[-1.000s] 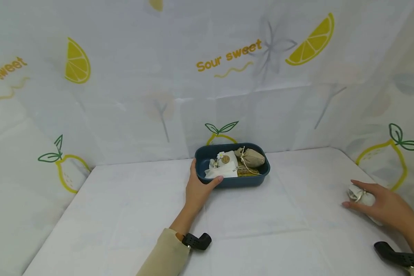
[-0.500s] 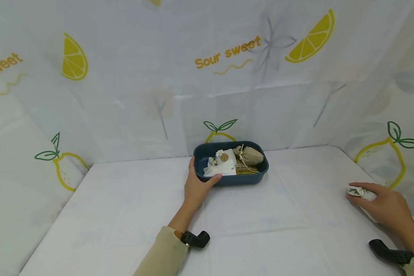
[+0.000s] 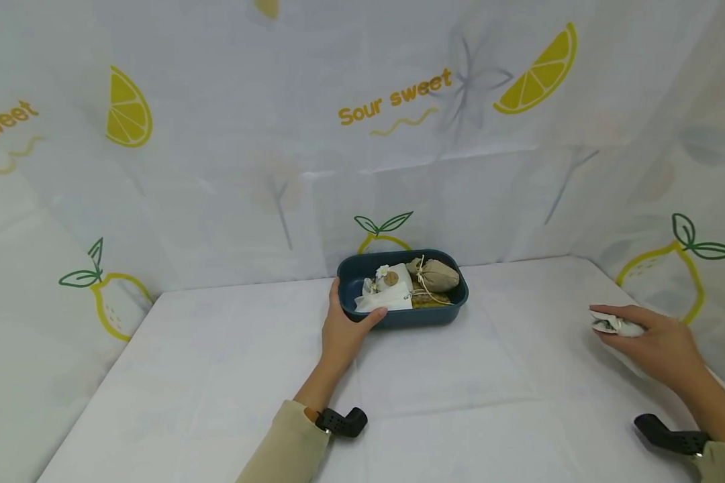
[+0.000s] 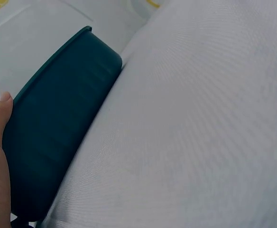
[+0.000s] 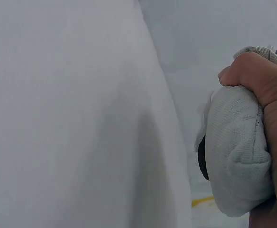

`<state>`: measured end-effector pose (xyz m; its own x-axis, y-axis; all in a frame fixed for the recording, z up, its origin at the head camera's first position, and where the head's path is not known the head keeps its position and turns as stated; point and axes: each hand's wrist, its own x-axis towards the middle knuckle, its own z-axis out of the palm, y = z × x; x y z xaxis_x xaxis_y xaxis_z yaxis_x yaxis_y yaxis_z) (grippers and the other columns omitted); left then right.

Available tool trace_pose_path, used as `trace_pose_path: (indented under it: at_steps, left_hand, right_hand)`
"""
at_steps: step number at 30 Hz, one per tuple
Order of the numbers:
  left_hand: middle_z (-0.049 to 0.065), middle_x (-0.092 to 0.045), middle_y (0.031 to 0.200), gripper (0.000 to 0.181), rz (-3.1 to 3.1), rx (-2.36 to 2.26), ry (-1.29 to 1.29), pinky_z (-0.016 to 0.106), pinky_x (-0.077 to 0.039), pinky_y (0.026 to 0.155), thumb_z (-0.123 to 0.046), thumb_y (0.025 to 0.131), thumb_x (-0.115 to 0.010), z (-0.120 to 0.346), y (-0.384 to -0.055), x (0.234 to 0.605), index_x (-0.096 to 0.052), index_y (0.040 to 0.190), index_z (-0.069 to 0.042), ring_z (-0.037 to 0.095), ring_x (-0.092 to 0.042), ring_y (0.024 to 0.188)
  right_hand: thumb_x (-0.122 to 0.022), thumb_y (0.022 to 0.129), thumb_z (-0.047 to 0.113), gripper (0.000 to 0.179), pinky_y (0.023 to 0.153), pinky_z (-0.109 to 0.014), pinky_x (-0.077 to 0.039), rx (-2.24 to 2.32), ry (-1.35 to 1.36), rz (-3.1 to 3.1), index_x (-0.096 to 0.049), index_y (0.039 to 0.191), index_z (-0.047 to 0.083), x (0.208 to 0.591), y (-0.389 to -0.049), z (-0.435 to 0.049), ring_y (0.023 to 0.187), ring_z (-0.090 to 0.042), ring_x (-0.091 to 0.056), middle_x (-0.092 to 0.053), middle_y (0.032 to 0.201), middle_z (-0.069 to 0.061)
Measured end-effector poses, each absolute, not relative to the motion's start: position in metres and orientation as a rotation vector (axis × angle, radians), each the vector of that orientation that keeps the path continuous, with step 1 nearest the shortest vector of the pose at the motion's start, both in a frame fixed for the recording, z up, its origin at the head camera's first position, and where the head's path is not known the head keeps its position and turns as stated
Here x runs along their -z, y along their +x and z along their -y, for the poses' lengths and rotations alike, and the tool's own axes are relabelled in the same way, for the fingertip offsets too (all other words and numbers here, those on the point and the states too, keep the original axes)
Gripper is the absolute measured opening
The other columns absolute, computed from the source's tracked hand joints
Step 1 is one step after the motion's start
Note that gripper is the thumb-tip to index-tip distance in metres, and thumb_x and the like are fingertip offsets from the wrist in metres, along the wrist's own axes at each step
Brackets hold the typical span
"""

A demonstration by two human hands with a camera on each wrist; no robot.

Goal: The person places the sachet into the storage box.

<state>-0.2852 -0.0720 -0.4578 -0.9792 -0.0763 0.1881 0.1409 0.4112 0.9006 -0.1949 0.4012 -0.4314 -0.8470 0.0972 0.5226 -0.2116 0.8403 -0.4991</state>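
My left hand (image 3: 343,334) grips the left end of a dark blue plastic bin (image 3: 425,317), its thumb over the front rim. The left wrist view shows the thumb against the bin's outer wall (image 4: 58,109). Inside the bin lie a tan drawstring pouch (image 3: 440,276), white pouches (image 3: 399,296) with a small flower, and a mustard-yellow pouch (image 3: 430,300). At the right, my right hand (image 3: 664,345) holds a plump white cloth pouch (image 5: 238,147) above the table. The pouch's gathered neck sticks out past the thumb in the right wrist view.
A white cloth covers the table (image 3: 459,402). Behind the bin rises a white curtain (image 3: 217,168) printed with lemons and lettering, and it wraps round both sides. The bin stands near the table's back edge. Black wrist devices (image 3: 341,422) sit on both wrists.
My right hand has lifted the white pouch off the table and moved it a little left and toward the back. The left hand keeps its grip on the bin, which stays put.
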Motion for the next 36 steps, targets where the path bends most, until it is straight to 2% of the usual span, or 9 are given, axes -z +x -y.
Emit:
trace_pose_path:
  at_steps: [1,7,17,22,24,26,30,32,36]
  left_hand:
    - [0.006,-0.030,0.167,0.114,2.459,1.606,-0.058,0.059,-0.035,0.118,-0.063,0.076,-0.080,0.072,-0.285,0.457,-0.015,0.163,-0.029,0.031,-0.034,0.152]
    - [0.007,-0.030,0.167,0.115,2.454,1.604,-0.073,0.058,-0.036,0.117,-0.064,0.076,-0.080,0.070,-0.287,0.456,-0.015,0.163,-0.027,0.031,-0.036,0.151]
    - [0.007,-0.031,0.167,0.116,2.459,1.607,-0.064,0.059,-0.036,0.117,-0.063,0.076,-0.081,0.071,-0.287,0.459,-0.015,0.163,-0.025,0.031,-0.036,0.151]
    - [0.006,-0.031,0.167,0.115,2.461,1.603,-0.051,0.059,-0.036,0.117,-0.063,0.076,-0.080,0.072,-0.287,0.460,-0.015,0.163,-0.026,0.031,-0.036,0.151]
    - [0.006,-0.031,0.167,0.115,2.462,1.601,-0.050,0.059,-0.037,0.116,-0.063,0.076,-0.080,0.073,-0.286,0.460,-0.015,0.163,-0.027,0.032,-0.037,0.151]
    - [0.007,-0.032,0.167,0.115,2.464,1.599,-0.046,0.059,-0.037,0.116,-0.063,0.076,-0.080,0.073,-0.285,0.459,-0.015,0.163,-0.028,0.032,-0.038,0.150]
    - [0.007,-0.032,0.166,0.115,2.458,1.602,-0.044,0.059,-0.038,0.115,-0.063,0.076,-0.081,0.074,-0.284,0.458,-0.015,0.163,-0.028,0.033,-0.038,0.150]
    - [0.007,-0.032,0.166,0.115,2.457,1.603,-0.052,0.059,-0.038,0.115,-0.063,0.076,-0.080,0.073,-0.284,0.458,-0.015,0.163,-0.028,0.033,-0.038,0.150]
    - [0.006,-0.031,0.167,0.115,2.451,1.606,-0.065,0.058,-0.038,0.116,-0.064,0.076,-0.081,0.072,-0.285,0.458,-0.015,0.163,-0.028,0.031,-0.038,0.150]
  right_hand:
    - [-0.087,0.074,0.006,0.039,0.062,-0.001,-0.037,-0.756,0.123,2.452,-0.079,0.111,0.015,0.426,-0.196,-0.396,0.088,0.035,-0.039,-0.042,0.100,0.060]
    - [-0.085,0.069,-0.007,0.052,0.053,-0.008,-0.040,-0.773,0.272,2.391,-0.078,0.115,0.017,0.397,-0.208,-0.362,0.074,0.020,-0.046,-0.047,0.103,0.055]
    - [-0.086,0.066,-0.011,0.055,0.066,-0.004,-0.043,-0.741,0.572,2.310,-0.079,0.114,0.015,0.358,-0.246,-0.301,0.087,0.019,-0.050,-0.054,0.109,0.044]
    - [-0.086,0.066,-0.010,0.054,0.072,-0.004,-0.044,-0.717,0.719,2.306,-0.078,0.114,0.014,0.345,-0.262,-0.272,0.088,0.015,-0.054,-0.071,0.107,0.014]
    - [-0.086,0.067,-0.010,0.054,0.072,-0.005,-0.045,-0.711,0.760,2.319,-0.078,0.115,0.014,0.342,-0.269,-0.261,0.088,0.013,-0.054,-0.075,0.105,0.001]
    - [-0.085,0.068,-0.010,0.053,0.071,-0.006,-0.047,-0.715,0.810,2.326,-0.078,0.115,0.013,0.339,-0.276,-0.251,0.088,0.011,-0.056,-0.076,0.106,-0.006]
    - [-0.086,0.067,-0.010,0.053,0.072,-0.007,-0.048,-0.726,0.895,2.331,-0.078,0.116,0.012,0.338,-0.292,-0.233,0.090,0.007,-0.061,-0.077,0.108,-0.008]
    - [-0.086,0.068,-0.009,0.053,0.072,-0.010,-0.050,-0.732,0.925,2.340,-0.078,0.116,0.011,0.338,-0.298,-0.224,0.090,0.000,-0.064,-0.077,0.107,-0.008]
    - [-0.086,0.071,-0.006,0.051,0.072,-0.024,-0.056,-0.711,0.967,2.372,-0.077,0.118,0.011,0.340,-0.308,-0.207,0.091,-0.016,-0.069,-0.077,0.108,-0.007]
